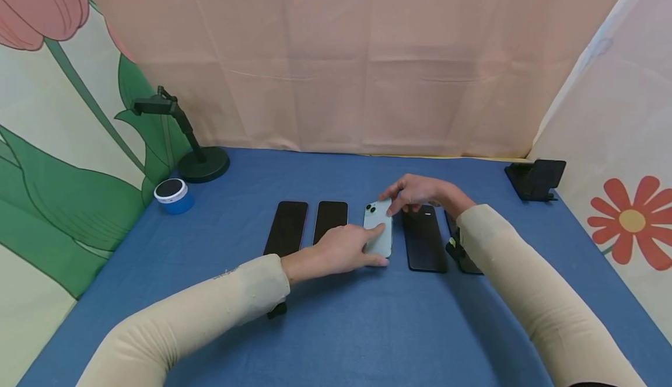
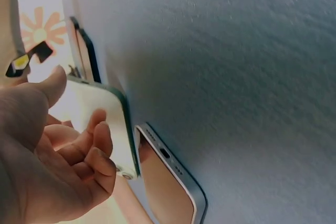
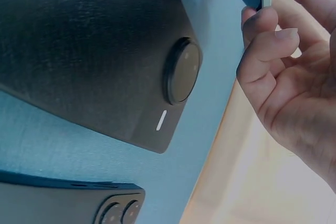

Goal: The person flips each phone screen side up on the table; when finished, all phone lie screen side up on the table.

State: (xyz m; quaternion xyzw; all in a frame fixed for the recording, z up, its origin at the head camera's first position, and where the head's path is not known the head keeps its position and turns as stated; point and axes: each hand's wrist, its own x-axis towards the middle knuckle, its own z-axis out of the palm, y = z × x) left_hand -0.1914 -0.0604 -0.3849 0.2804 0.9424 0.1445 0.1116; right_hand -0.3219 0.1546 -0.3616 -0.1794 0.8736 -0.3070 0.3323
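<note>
A pale mint phone (image 1: 375,216) is back up in the middle of the row, its two camera lenses toward the far end. My right hand (image 1: 417,191) pinches its far right edge; the right wrist view shows finger and thumb at the phone's slim edge. Over the near left part reaches my left hand (image 1: 343,250), thumb stretched toward the bottom corner and a finger across the back. Under the left hand lies a black-screened phone (image 1: 331,218). A black phone with a round camera bump (image 3: 94,51) sits beneath the right hand.
Another dark-screened phone (image 1: 286,226) is at the row's left end. A grey phone (image 3: 68,203) lies partly hidden under the right wrist. Along the left side stand a black stand (image 1: 203,165) and a blue-and-white tub (image 1: 174,196); a folding phone holder (image 1: 538,180) is back right.
</note>
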